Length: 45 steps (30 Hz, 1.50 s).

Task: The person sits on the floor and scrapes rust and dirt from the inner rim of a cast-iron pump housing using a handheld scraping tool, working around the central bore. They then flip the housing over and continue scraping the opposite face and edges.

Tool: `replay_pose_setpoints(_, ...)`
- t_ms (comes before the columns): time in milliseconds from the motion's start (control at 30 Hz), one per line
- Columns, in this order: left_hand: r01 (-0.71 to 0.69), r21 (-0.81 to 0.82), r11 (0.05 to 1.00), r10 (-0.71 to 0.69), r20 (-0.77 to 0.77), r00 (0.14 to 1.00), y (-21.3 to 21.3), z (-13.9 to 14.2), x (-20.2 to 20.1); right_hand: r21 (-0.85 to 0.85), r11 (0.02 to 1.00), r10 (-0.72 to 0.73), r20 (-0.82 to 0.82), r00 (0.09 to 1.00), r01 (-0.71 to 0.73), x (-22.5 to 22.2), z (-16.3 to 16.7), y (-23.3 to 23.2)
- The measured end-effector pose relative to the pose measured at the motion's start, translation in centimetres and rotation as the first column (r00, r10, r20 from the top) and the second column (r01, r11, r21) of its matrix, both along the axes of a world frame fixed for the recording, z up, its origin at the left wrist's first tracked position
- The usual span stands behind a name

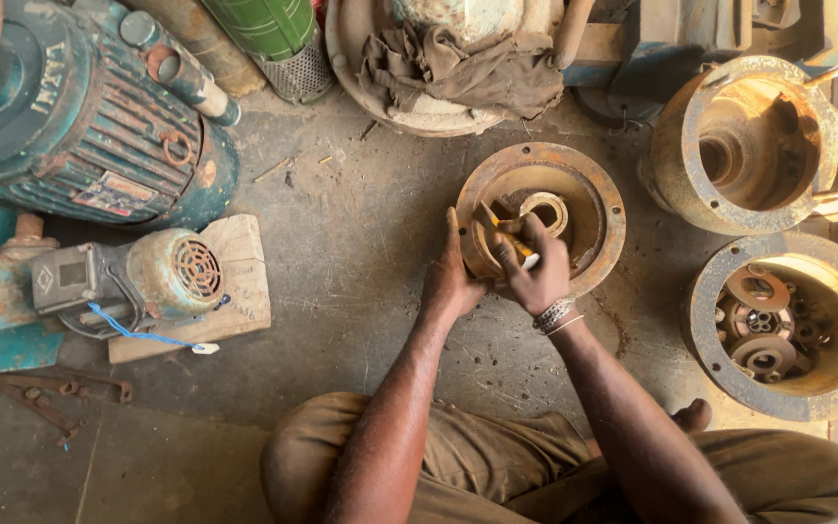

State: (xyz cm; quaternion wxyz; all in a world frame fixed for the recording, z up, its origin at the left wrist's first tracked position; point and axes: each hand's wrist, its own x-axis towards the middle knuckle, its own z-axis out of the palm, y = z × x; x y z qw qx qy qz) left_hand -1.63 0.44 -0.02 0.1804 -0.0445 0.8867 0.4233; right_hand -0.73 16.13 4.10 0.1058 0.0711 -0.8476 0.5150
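Head cam looking straight down at a gritty workshop floor, and the landmark is the rusty round pump housing (540, 215) sitting on the concrete right in front of the person's knees. Left hand (450, 279) is wrapped over the near-left rim of that housing, fingers curled onto the edge, steadying it. Right hand (535, 272) sits over the near side of the bowl, closed around a yellow-handled tool (514, 236) whose tip pokes down into the housing beside the raised ring in its middle; can't make out the tip itself.

Right of the housing there's a second rusty casing (751, 146), and below that another one full of loose washers and small parts (786, 328). Well off to the housing's left, a small motor with a grille (152, 279) rests on a wooden block (240, 291), with a big teal ribbed motor (89, 116) beyond it.
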Motion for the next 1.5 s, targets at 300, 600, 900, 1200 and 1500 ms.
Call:
replay_pose_setpoints(300, -0.007, 0.027, 1.000, 0.007, 0.001, 1.000, 0.0, -0.2, 0.0, -0.104, 0.994, -0.019, 0.157, 0.987, 0.036, -0.3, 0.0, 0.3)
replay_pose_setpoints(600, 0.007, 0.016, 1.000, -0.007, 0.018, 1.000, 0.1, 0.1, 0.1, -0.180, 0.973, -0.105, 0.207, 0.973, 0.143, -0.3, -0.6, 0.8)
replay_pose_setpoints(900, -0.006, 0.030, 1.000, 0.007, -0.027, 1.000, 0.2, -0.5, 0.1, -0.217, 0.966, -0.152, -0.048, 0.987, 0.139, -0.2, -0.2, 0.9)
replay_pose_setpoints(1200, 0.013, -0.015, 1.000, -0.012, 0.049, 0.999, 0.2, -0.1, -0.1, -0.216, 0.972, -0.129, -0.163, 0.978, 0.093, -0.4, 0.4, 0.7)
replay_pose_setpoints(1500, 0.018, 0.030, 0.999, -0.016, -0.041, 0.999, 0.3, 0.2, 0.0, -0.232, 0.965, -0.148, -0.106, 0.983, 0.121, -0.9, -0.1, 1.4)
